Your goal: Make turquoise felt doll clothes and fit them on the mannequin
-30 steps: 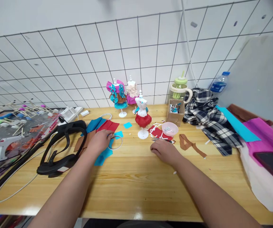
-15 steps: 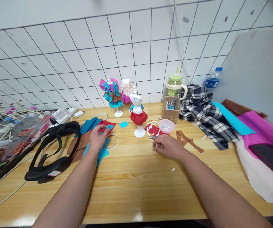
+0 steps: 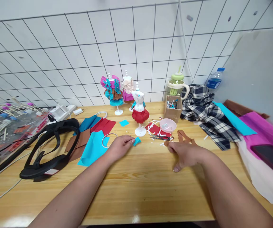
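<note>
My left hand [image 3: 121,147] pinches a small blue piece of crepe paper [image 3: 137,141] at its fingertips, just above the wooden table. Over the table at the right, my right hand [image 3: 186,154] is empty, thumb and fingers apart. Close to its fingertips lies a pair of small black-handled scissors [image 3: 163,137]. Between and beyond the hands stands a miniature white dress form [image 3: 139,101] with a red ruffled skirt [image 3: 140,116], on a round white base. A larger blue sheet [image 3: 93,150] lies left of my left hand, beside a white ring [image 3: 104,146].
Two dressed mini mannequins [image 3: 114,91] stand by the tiled wall. A pink dish [image 3: 168,125] sits among white scraps on red paper. Behind it are a cardboard box [image 3: 173,110] and a green-lidded cup [image 3: 176,84]. A black headset strap [image 3: 48,171] lies left, paper rolls [image 3: 262,126] right.
My left hand has moved right, from the blue sheets to before the dress form, with the small blue piece. My right hand has shifted right and opened, uncovering the scissors.
</note>
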The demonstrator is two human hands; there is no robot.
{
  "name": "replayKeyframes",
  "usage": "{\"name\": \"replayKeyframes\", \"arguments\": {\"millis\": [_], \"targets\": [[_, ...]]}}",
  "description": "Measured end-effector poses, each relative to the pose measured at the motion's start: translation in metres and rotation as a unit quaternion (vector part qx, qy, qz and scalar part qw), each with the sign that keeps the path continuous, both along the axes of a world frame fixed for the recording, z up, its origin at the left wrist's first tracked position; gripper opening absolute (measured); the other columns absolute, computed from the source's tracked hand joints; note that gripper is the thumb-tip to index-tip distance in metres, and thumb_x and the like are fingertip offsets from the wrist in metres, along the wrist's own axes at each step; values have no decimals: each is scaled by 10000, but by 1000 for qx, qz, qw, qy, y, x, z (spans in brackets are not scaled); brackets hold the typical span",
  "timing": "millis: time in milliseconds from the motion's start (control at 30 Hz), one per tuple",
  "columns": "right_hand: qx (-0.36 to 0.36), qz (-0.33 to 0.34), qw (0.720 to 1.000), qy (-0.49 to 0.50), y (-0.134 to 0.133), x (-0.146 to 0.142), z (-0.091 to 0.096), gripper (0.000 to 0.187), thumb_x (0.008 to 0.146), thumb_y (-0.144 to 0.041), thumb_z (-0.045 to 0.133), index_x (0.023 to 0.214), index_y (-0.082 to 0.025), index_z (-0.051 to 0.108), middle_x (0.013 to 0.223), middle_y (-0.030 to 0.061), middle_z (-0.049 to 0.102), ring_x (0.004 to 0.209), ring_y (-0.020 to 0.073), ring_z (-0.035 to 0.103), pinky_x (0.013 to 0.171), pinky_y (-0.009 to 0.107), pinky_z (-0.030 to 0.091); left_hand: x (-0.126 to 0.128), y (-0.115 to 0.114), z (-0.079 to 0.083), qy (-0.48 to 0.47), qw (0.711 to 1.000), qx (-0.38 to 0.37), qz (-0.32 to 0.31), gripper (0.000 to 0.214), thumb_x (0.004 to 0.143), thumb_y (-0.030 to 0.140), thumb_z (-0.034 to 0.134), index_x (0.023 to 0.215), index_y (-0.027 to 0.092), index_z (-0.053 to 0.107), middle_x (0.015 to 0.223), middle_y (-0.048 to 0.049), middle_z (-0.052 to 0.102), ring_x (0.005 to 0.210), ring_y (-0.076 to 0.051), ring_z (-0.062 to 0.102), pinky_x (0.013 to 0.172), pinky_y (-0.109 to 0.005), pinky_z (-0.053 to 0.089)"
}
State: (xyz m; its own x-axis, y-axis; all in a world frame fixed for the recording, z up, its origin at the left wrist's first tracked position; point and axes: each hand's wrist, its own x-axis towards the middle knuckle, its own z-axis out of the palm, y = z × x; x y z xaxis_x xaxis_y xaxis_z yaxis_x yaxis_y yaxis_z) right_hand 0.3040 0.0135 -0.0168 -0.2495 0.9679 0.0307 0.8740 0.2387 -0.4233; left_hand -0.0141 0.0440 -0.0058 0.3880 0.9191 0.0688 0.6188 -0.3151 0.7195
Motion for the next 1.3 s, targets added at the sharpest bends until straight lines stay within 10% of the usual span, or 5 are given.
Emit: {"name": "replayKeyframes", "arguments": {"millis": [167, 333, 467, 633, 1300], "targets": [[-90, -63, 988, -110, 9, -2, 10, 342, 569, -379, 812, 814, -247, 613, 816, 61, 658, 689, 243, 613, 575, 303, 369, 1, 1, -1, -10, 1000, 28, -5, 334, 870, 421, 506, 812, 203, 753, 844, -62, 695, 816, -195, 637, 768, -287, 490], [66, -170, 977, -114, 23, 6, 23, 215, 879, -328, 503, 855, -230, 693, 791, 100, 699, 712, 249, 627, 571, 325, 354, 6, 0, -3, -146, 981, -114, 58, 294, 709, 423, 696, 867, 180, 747, 880, -71, 747, 805, -223, 680, 729, -313, 526], [166, -59, 983, 48, 14, -26, 24, 321, 841, -144, 473, 1053, -237, 695, 1084, 74, 703, 968, 237, 626, 758, 337, 445, 20, -7, -1, -258, 938, -214, 93, 355, 530, 382, 831, 766, 164, 680, 715, -42, 732, 685, -202, 690, 670, -306, 539], [30, -1, 958, 284, -5, -83, 15, 242, 812, -386, 615, 952, -199, 675, 848, 38, 706, 707, 162, 619, 631, 271, 491, 33, -18, 1, -298, 925, -219, 85, 323, 567, 406, 821, 719, 178, 650, 702, -21, 719, 671, -175, 679, 676, -291, 533], [44, 45, 952, 301, -7, -93, 3, 178, 799, -266, 625, 957, -205, 682, 820, 25, 678, 660, 139, 584, 562, 239, 438, 30, -21, 6, -226, 958, -177, 18, 224, 735, 367, 679, 829, 168, 722, 795, -41, 730, 741, -175, 662, 714, -274, 517]]}}
